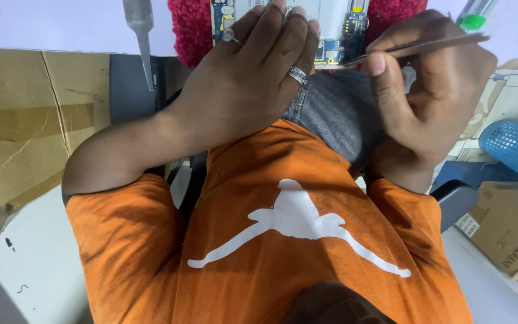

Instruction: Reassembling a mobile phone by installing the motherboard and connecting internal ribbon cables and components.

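The circuit board (pixel 337 51) is blue with yellow patches and a white panel, and it lies on a deep red fuzzy cloth (pixel 190 27). Just right of the board, the tweezers (pixel 415 45) are silver-grey beside a green-capped tool (pixel 473 21). Below the board come grey jeans (pixel 337 111) and an orange shirt (pixel 307 240) with a white figure print; far right of the board stands a light blue mesh basket (pixel 517 147).

Flat metal pry tool (pixel 141 36) sits upper left, blue plastic mesh basket (pixel 515 147) at right, brown cardboard boxes (pixel 22 120) far left.
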